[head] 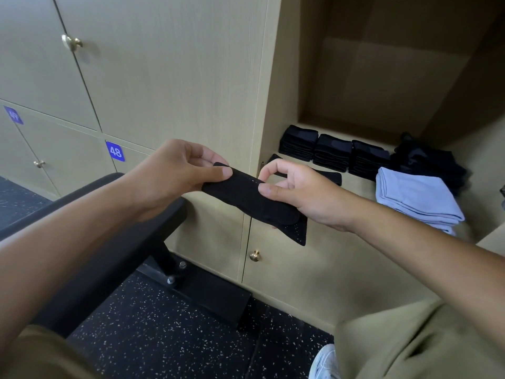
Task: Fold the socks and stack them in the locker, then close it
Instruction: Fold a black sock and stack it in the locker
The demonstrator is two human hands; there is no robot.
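Observation:
A black sock is stretched flat in the air in front of the open locker. My left hand pinches its left end between thumb and fingers. My right hand pinches the sock near its middle, and the far end hangs below that hand. On the locker shelf, three stacks of folded black socks stand in a row. Another black sock lies flat on the shelf in front of them. A loose heap of black socks sits at the back right.
A folded pale blue cloth pile lies at the shelf's front right. Closed locker doors with brass knobs fill the left wall, one labelled 48. A black bench stands on the speckled floor under my left arm.

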